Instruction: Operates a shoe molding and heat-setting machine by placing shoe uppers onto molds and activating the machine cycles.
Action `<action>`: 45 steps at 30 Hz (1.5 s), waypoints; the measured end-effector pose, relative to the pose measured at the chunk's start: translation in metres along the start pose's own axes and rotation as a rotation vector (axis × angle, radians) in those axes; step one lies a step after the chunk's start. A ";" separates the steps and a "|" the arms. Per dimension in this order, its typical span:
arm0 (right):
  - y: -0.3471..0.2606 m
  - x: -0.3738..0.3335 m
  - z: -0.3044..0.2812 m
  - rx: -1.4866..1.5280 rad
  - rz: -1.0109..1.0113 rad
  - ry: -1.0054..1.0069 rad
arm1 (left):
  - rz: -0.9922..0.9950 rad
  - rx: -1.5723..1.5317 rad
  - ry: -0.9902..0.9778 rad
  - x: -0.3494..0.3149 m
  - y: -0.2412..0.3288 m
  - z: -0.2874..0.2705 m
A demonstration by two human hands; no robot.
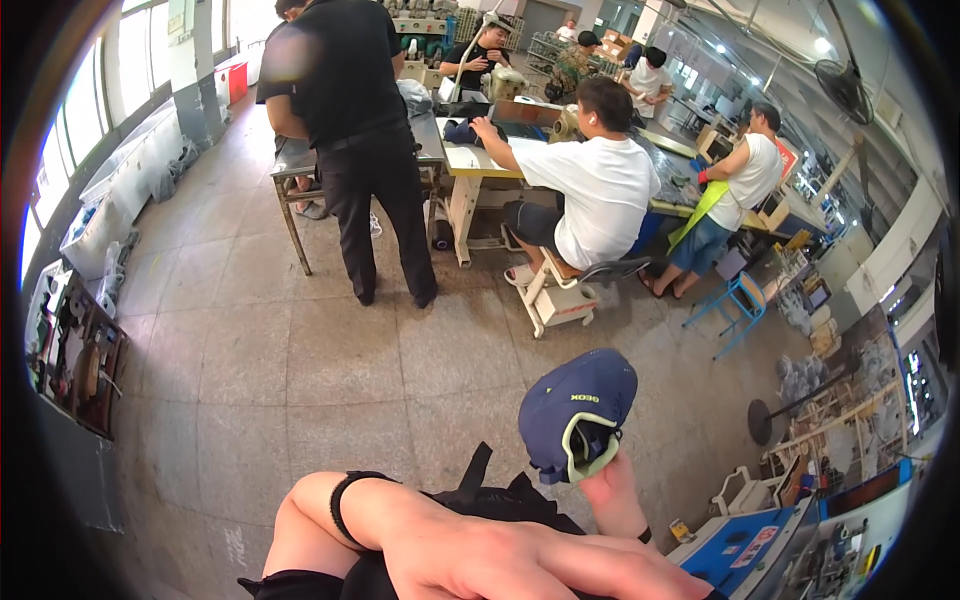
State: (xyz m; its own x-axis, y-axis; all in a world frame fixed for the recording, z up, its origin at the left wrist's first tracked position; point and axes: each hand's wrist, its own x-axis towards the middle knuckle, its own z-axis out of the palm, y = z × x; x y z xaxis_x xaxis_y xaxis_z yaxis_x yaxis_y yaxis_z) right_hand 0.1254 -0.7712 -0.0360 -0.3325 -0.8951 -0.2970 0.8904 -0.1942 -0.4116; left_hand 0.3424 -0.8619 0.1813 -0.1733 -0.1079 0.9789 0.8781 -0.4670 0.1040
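Note:
A navy shoe upper (pixel 578 410) with lime-green edging round its opening is held up right of the middle. My right hand (pixel 605 480) grips it at its lower end by the opening; some of the fingers are hidden behind it. A dark band circles my right wrist. Very near along the lower edge is my left hand (pixel 470 545), back of the hand up, a black beaded bracelet (pixel 345 505) at its wrist. It lies across in front of my body towards the right forearm. Its fingertips are cut off or hidden, so their closing cannot be made out.
A person in black stands at a metal table (pixel 290 170). A person in white sits at a yellowish worktable (pixel 480 165); others work beyond. A blue stool (pixel 735 310), a standing fan (pixel 765 422) and a blue machine (pixel 740 550) are right. A rack (pixel 85 360) and white bins (pixel 95 235) line the left.

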 end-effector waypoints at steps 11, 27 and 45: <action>-0.006 -0.015 0.006 0.068 -0.061 0.100 | 0.054 0.070 0.172 0.009 0.022 0.027; 0.004 -0.019 -0.003 0.080 -0.075 0.091 | 0.118 0.126 0.308 -0.006 0.013 0.027; 0.007 -0.014 0.008 0.030 -0.073 0.121 | 0.143 0.156 0.338 -0.007 0.012 0.023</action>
State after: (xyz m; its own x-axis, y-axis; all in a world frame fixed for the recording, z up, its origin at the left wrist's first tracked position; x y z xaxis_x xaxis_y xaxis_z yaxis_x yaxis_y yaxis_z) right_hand 0.1393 -0.7635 -0.0276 -0.4304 -0.8237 -0.3692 0.8706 -0.2707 -0.4109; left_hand 0.3648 -0.8465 0.1798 -0.1585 -0.4569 0.8753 0.9566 -0.2906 0.0216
